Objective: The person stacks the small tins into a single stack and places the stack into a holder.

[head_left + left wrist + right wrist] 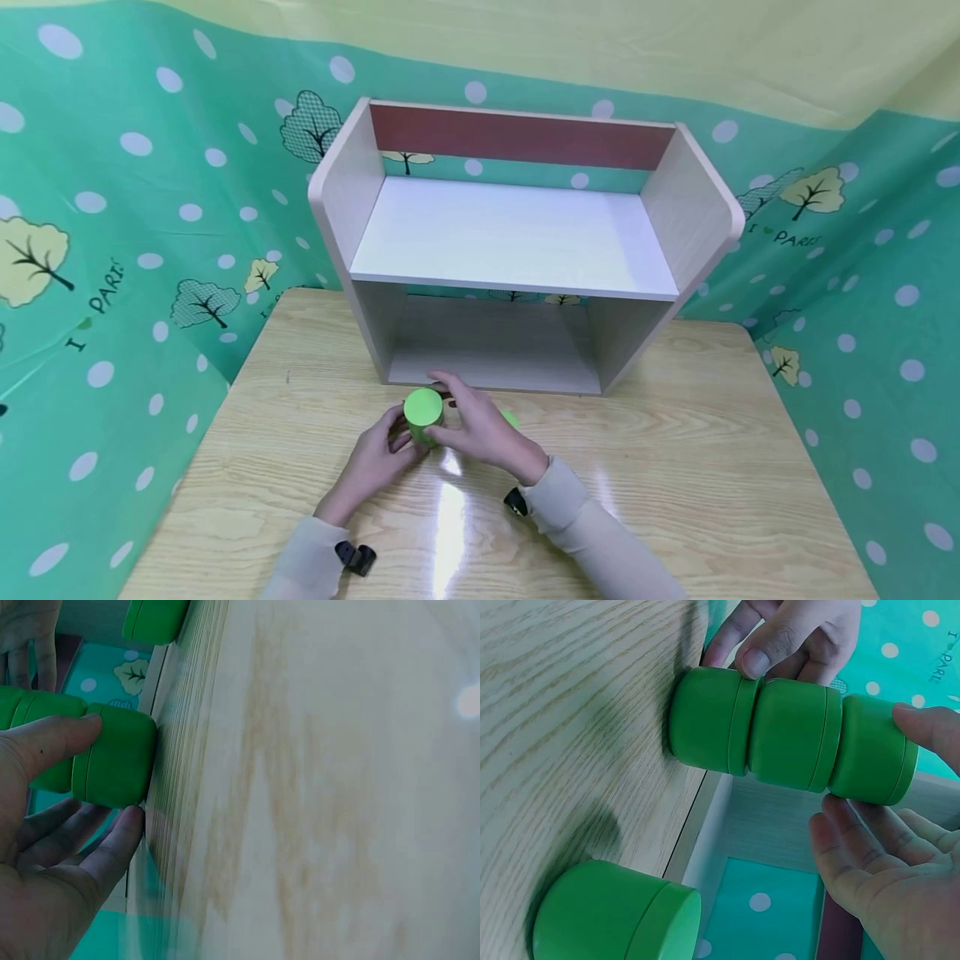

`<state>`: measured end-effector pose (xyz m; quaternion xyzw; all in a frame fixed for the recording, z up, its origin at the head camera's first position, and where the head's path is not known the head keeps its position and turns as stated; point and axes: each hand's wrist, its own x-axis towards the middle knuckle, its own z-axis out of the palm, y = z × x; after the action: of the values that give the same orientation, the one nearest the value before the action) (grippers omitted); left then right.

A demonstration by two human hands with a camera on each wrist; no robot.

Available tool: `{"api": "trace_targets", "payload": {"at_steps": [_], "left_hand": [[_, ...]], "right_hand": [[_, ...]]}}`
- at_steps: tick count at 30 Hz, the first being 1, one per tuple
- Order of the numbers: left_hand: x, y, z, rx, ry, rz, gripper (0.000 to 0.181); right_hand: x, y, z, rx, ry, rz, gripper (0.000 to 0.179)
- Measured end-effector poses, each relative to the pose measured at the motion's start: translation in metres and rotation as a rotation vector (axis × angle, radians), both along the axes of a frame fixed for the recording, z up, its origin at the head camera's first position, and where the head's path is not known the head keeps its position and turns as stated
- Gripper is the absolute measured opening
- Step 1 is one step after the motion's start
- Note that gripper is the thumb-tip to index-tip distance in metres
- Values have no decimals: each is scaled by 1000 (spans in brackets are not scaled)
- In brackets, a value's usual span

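Three green lidded jars stand stacked on the table in front of the shelf; the head view shows mainly the top jar (423, 407). My left hand (378, 454) grips the bottom jar (705, 720), thumb on one side and fingers on the other. Above it sits the middle jar (789, 735), slightly offset. My right hand (483, 425) holds the top jar between thumb and fingers, the thumb near its lid edge in the right wrist view. Another green jar (604, 915) stands apart on the table, mostly hidden behind my right hand in the head view.
A two-level shelf unit (510, 237) with pale sides and a dark red back strip stands on the wooden table (712, 467), just beyond my hands. Green dotted cloth (112, 333) hangs behind and at both sides. A black wrist device (356, 557) sits at my left sleeve.
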<state>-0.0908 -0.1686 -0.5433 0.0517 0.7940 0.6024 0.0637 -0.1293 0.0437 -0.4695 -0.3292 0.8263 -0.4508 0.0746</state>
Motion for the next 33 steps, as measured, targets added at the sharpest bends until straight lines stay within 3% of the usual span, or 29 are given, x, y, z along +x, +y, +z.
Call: {"api": "trace_targets", "payload": {"at_steps": [6, 23, 33], "left_hand": [[1, 0, 0, 23, 2, 7, 72], [1, 0, 1, -27, -7, -1, 72], [1, 0, 0, -25, 16, -5, 74]], "right_hand": [[0, 0, 1, 11, 2, 2, 79], [1, 2, -1, 2, 18, 19, 80], [7, 21, -4, 10, -31, -45, 81]]}}
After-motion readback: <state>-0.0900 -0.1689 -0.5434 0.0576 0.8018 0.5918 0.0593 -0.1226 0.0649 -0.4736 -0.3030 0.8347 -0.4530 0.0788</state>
